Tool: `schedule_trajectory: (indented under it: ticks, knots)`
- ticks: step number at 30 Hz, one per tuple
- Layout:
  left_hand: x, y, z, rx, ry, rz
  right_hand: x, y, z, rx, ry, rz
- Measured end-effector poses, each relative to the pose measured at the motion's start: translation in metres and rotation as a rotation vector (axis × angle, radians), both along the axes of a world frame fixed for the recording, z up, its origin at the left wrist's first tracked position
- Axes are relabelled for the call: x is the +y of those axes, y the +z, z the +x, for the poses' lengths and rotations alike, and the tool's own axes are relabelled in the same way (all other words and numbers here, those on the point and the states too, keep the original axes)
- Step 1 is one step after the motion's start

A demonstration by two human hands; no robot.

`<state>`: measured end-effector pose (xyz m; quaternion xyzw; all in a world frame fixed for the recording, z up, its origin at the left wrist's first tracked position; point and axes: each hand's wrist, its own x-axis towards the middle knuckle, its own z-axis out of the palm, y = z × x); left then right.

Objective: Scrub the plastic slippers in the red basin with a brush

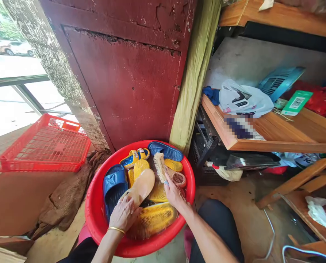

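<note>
My left hand (126,212) is closed around the heel end of a beige slipper (145,184), tilted over the water. In my right hand (175,193) is a scrubbing brush (159,166) with pale bristles, held just right of the slipper and apart from it. Both hands are above a red basin (97,233) of brownish water. In it lie a dark blue slide (115,182), a yellow and blue slipper (135,157), another blue slipper (167,150), a brown-soled slipper (179,179) and several yellow slippers, one large yellow sole (157,217) nearest me.
A red plastic crate (45,146) and a brown cloth (61,201) lie to the left. Behind the basin stands a dark red door (124,80). A wooden shelf (280,135) on the right bears a white plastic bag (243,98) and a blue fan (282,82).
</note>
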<state>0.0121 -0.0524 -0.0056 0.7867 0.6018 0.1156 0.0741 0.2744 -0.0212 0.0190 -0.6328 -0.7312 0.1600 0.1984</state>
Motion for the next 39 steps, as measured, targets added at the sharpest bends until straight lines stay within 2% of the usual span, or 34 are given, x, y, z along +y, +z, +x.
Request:
schedule_trajectory:
  ticks: [4,7,10,15,18,20,22,25,27,29,31,33,36,39]
  knots:
    - [0.002,-0.002,0.006,-0.019,0.062,-0.054,-0.012,0.007,-0.008,-0.101,0.139,-0.060]
    - [0.003,-0.001,0.006,-0.040,0.075,-0.035,-0.034,-0.002,-0.018,-0.214,0.229,-0.106]
    - [0.005,-0.003,0.001,-0.108,0.109,-0.009,-0.047,-0.008,-0.020,-0.206,0.326,-0.097]
    - [0.005,-0.010,-0.006,-0.141,0.082,-0.060,-0.020,-0.001,-0.014,-0.202,0.093,-0.109]
    - [0.004,-0.011,-0.005,-0.113,0.025,-0.045,-0.013,0.002,-0.022,-0.209,0.057,-0.134]
    - [0.003,-0.012,-0.003,-0.094,-0.002,-0.010,-0.022,0.000,-0.031,-0.239,0.082,-0.146]
    - [0.002,-0.014,0.000,-0.091,-0.006,0.016,-0.036,-0.002,-0.039,-0.252,0.174,-0.131]
    - [0.001,-0.015,0.003,-0.127,0.048,0.032,-0.046,0.000,-0.039,-0.215,0.273,-0.103]
    - [0.000,-0.011,0.004,-0.209,0.084,0.029,-0.038,0.005,-0.030,-0.218,0.198,-0.111]
    - [0.000,-0.002,0.001,-0.359,0.108,0.009,-0.023,0.011,-0.017,-0.255,0.056,-0.130]
    - [0.000,0.008,-0.008,-0.527,0.147,0.001,-0.010,0.016,-0.005,-0.263,-0.047,-0.144]
    - [0.000,0.016,-0.023,-0.599,0.222,0.047,-0.004,0.019,0.002,-0.205,-0.080,-0.139]
    - [0.002,0.015,-0.044,-0.428,0.315,0.117,-0.008,0.018,0.001,-0.048,-0.034,-0.095]
    - [0.001,0.004,-0.051,-0.165,0.356,0.033,-0.019,0.014,-0.001,0.042,0.014,-0.121]
